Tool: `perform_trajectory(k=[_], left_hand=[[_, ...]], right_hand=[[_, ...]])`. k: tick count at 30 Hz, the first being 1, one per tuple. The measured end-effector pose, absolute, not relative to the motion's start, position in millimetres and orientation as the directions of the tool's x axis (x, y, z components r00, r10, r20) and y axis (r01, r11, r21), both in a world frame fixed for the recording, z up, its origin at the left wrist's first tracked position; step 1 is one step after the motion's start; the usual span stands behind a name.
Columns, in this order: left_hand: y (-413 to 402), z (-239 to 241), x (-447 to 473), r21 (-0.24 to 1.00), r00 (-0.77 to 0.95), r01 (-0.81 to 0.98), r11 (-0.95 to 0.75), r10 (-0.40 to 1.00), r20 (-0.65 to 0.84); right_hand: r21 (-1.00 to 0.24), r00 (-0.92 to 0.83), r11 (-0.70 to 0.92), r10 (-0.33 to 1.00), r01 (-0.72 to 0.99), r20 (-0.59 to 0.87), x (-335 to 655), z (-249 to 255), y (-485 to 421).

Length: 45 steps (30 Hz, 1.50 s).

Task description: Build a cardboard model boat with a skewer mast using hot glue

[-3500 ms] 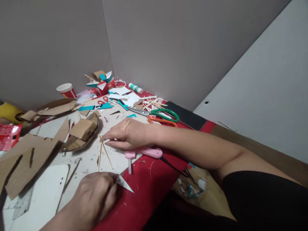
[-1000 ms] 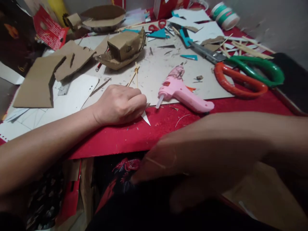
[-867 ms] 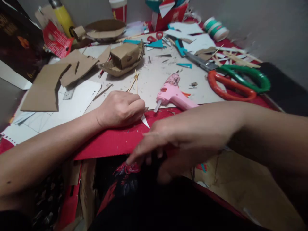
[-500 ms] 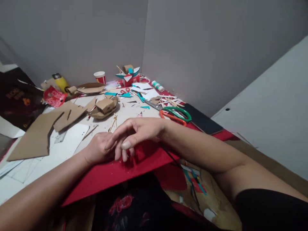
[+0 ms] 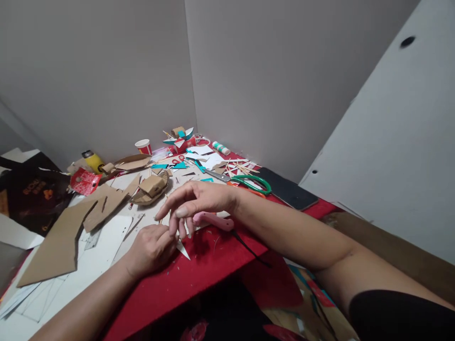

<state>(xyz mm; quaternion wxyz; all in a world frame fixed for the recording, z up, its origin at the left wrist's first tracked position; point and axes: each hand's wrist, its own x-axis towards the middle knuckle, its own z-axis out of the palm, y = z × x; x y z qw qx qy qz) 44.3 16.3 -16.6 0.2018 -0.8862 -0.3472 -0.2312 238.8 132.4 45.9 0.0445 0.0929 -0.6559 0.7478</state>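
My left hand (image 5: 151,248) rests near the table's front edge, fingers curled closed. A pointed piece of white paper (image 5: 183,251) sticks out from its fingertips; the rest is covered by the fingers. Just above and to the right hovers my right hand (image 5: 199,201), palm down, its fingers loosely bent and apart with nothing seen between them. Behind the right fingers lies a pink glue gun (image 5: 215,220) with a black cord, partly hidden. Thin wooden sticks (image 5: 159,221) show beyond the hands, and a small cardboard boat (image 5: 151,188) sits past them.
Large green-and-orange scissors (image 5: 254,181) lie right of the hands, beside a dark flat slab (image 5: 287,189). Cut cardboard (image 5: 53,244) covers the left. At the back stand a paper cup (image 5: 143,147), a yellow bottle (image 5: 93,162), a blue-and-white boat (image 5: 179,136) and a glue bottle (image 5: 221,148).
The view has tilted up and turned right. My hands have drawn slightly apart, the left one lower, so the white paper tip and the pink glue gun now show.
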Motion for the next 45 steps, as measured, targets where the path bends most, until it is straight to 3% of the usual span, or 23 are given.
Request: perform_trajectory(k=[9, 20, 27, 35, 45], left_hand=[[17, -22, 42, -0.176, 0.637, 0.725, -0.666, 0.551, 0.540], [14, -25, 40, -0.153, 0.615, 0.744, -0.651, 0.576, 0.539], [15, -30, 37, -0.174, 0.608, 0.746, -0.642, 0.552, 0.571], [15, -28, 40, -0.234, 0.630, 0.736, -0.635, 0.517, 0.579], [19, -36, 39, -0.212, 0.609, 0.743, -0.635, 0.511, 0.606]], right_hand=[[-0.962, -0.966, -0.090, 0.005, -0.257, 0.258, 237, 46, 142], [-0.933, -0.944, -0.159, 0.129, -0.322, 0.304, 232, 45, 146], [-0.959, -0.951, -0.140, 0.224, -0.246, 0.211, 226, 34, 149], [-0.988, -0.968, -0.087, 0.228, -0.128, 0.105, 218, 21, 146], [-0.993, -0.970, -0.101, 0.241, -0.069, 0.043, 217, 22, 142]])
